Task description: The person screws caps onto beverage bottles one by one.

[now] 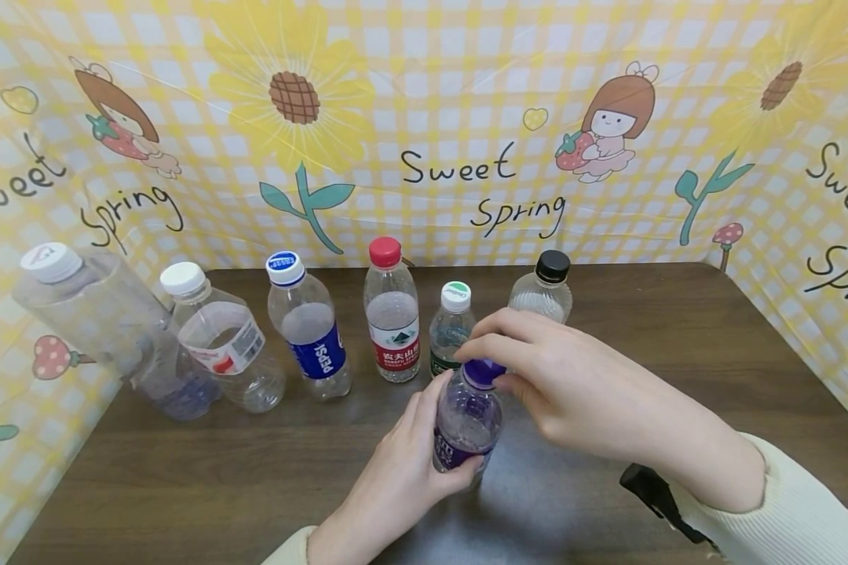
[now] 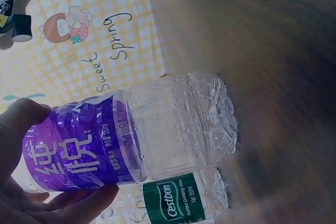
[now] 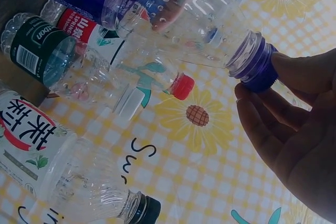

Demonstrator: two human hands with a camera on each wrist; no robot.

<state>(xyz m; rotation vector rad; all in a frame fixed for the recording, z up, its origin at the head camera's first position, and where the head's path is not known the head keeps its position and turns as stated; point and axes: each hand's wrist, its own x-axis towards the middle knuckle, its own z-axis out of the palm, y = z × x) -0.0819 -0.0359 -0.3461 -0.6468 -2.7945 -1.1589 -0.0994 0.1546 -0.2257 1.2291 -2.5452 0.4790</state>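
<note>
A clear plastic water bottle (image 1: 469,412) with a purple label stands upright between my two hands. My left hand (image 1: 413,463) grips it round the label, thumb in front, and the left wrist view shows its bare lower part below the label (image 2: 79,145). At the top, the fingers and thumb of my right hand (image 1: 558,369) pinch the purple cap (image 3: 261,72), which sits on the neck. Just behind is a small green-labelled Cestbon bottle (image 1: 452,322), partly hidden by my right hand. A black-capped bottle (image 1: 546,286) stands behind that hand.
To the left, a row holds a red-capped bottle (image 1: 393,314), a Pepsi bottle (image 1: 311,329), a white-capped bottle (image 1: 229,345) and a large leaning bottle (image 1: 99,306). Behind the brown table (image 1: 290,486) hangs a yellow checked cloth (image 1: 410,78). A black strap (image 1: 660,502) shows by my right sleeve.
</note>
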